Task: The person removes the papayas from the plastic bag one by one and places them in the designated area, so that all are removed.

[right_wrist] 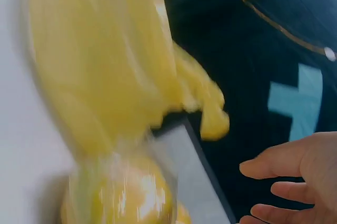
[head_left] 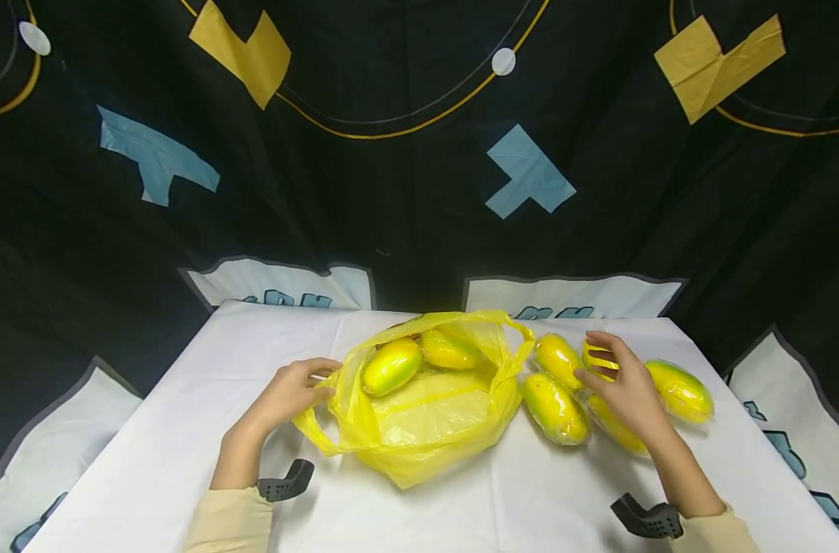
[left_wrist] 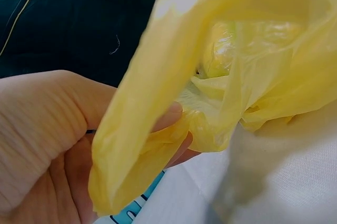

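Observation:
A yellow plastic bag (head_left: 426, 418) lies with its mouth wide toward me at the middle of the table. Inside it are two yellow-green mangoes (head_left: 392, 367). My left hand (head_left: 291, 395) pinches the bag's left rim between thumb and fingers; a loop handle hangs over them in the left wrist view. Right of the bag lie several mangoes (head_left: 556, 410) in clear wrap. Above these hovers my right hand (head_left: 627, 392), fingers spread and relaxed, holding nothing. It partly covers a mango (head_left: 616, 428) beneath it. The right wrist view is blurred, with a wrapped mango (right_wrist: 124, 195) low in it.
A white cloth (head_left: 184, 384) covers the table. Behind it hangs a black curtain (head_left: 392, 215) with blue and gold shapes. One mango (head_left: 681, 392) sits farthest right, near the table's right edge. Each wrist carries a black mount (head_left: 286, 481).

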Motion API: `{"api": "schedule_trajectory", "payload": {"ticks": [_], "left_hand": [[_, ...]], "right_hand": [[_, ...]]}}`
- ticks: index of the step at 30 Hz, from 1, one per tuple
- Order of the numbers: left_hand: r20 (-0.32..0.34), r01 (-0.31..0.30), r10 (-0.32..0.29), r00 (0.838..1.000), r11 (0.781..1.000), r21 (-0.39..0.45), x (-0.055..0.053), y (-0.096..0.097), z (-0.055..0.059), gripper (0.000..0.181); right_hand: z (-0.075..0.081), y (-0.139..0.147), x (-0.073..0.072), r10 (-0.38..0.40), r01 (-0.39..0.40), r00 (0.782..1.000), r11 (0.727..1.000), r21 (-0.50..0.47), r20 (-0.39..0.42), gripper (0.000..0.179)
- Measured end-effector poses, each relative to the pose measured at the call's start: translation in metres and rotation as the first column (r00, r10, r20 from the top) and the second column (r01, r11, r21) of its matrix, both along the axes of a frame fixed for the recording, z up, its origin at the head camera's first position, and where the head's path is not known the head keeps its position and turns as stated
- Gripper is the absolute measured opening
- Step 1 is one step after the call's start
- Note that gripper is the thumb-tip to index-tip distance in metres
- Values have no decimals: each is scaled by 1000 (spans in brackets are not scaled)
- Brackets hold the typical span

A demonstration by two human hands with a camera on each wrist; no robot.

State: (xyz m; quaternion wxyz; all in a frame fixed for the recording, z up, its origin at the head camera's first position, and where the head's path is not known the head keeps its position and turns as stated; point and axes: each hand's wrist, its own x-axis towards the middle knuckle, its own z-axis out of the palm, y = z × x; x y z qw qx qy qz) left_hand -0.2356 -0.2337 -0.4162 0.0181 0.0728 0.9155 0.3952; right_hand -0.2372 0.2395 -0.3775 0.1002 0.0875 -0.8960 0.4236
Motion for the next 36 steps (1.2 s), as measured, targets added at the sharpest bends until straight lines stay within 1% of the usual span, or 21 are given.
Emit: {"api": "schedule_trajectory", "payload": {"ticks": [3,6,9,13,16,18,21,25,29,32,36], "left_hand": [[2,3,-3,1000,1000,-2,0,0,0,40],[-1,5,-5,1000,1000,-1,1,1,0,40],[-7,10,-10,1000,1000,-1,1,1,0,39],[-13,16,-16,1000,1000,3,0,2,0,39],[-16,18,-18,1000,1000,5,0,2,0,40],[-16,18,-18,1000,1000,4,0,2,1,40],[-19,20,-20,1000,1000,2,0,2,1,39],[-19,24,-24,1000,1000,0,0,1,0,39],[-21,27,-27,999,1000,3,0,2,0,40],[-19,18,-18,1000,1000,5,0,3,0,40],[-18,17,-17,1000,1000,1,-1,3,-1,40]], "right_hand": [[4,-16,-3,49,-51,998,998,-41,-30,61],[8,-32,-6,104,-106,994,992,-75,-22,61],[10,-48,-10,170,-171,985,979,-110,-18,58],[9,-68,-16,254,-261,965,955,-143,-66,55],[9,-82,-21,310,-322,945,938,-130,-100,55],[9,-93,-25,347,-357,932,927,-115,-102,55],[8,-108,-30,404,-410,911,908,-82,-83,56],[3,-125,-40,465,-466,885,884,-31,-31,56],[-1,-141,-49,498,-499,867,866,42,29,56],[-5,-154,-55,529,-530,848,841,104,44,57],[-8,-167,-65,577,-574,815,796,191,43,55]]}}
